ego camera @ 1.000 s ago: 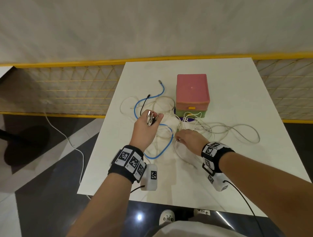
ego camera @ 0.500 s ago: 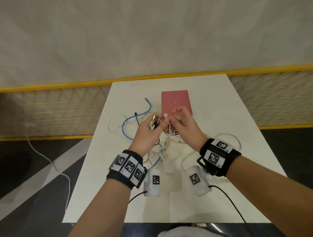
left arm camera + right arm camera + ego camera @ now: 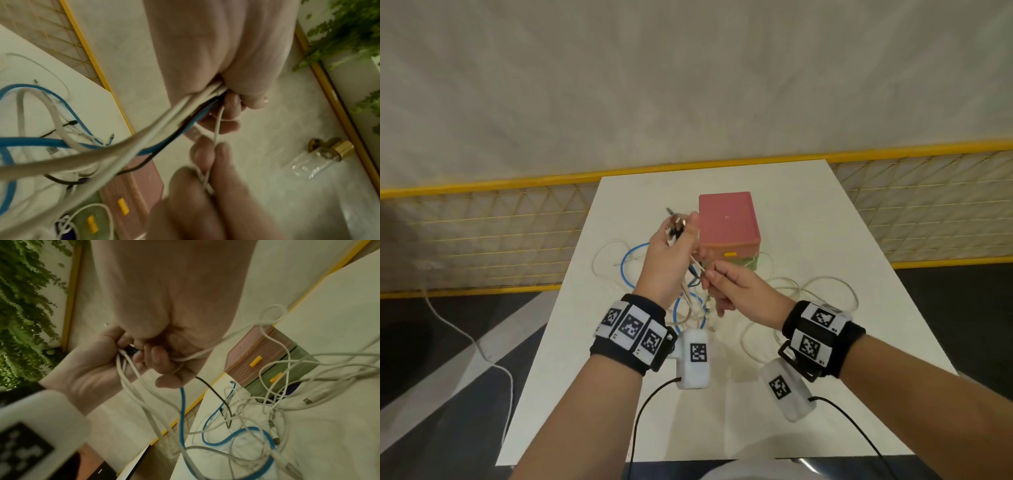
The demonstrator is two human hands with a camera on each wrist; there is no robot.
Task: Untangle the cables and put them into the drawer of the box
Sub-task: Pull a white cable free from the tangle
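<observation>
Left hand (image 3: 671, 253), raised above the counter (image 3: 808, 222), is gripping a bundle of cable ends (image 3: 675, 229) in its curled fingers; the metal plugs are protruding above the fist. In the left wrist view, white, blue and black strands are running out from under the closed fingers (image 3: 232, 104) and trailing down toward the counter. Right hand (image 3: 736, 287), just beside the left and slightly lower, is pinching a thin white cable (image 3: 216, 129) between thumb and fingertips; this strand is stretching taut between the two hands. The remaining cables are lying in a tangle (image 3: 257, 426) on the counter below and in front of the hands, with a blue cable (image 3: 630, 263) looping to the left and pale loops (image 3: 822, 291) spreading to the right. The box (image 3: 726, 222), with a pink top unit over a green one, is standing on the counter just beyond the hands. Its pink drawer (image 3: 248, 365) and green drawer (image 3: 273, 379), each bearing a yellow handle, are appearing closed. A white cable is draping over the front of the box in the right wrist view. A yellow-framed mesh fence (image 3: 482, 233) is running behind the counter.
</observation>
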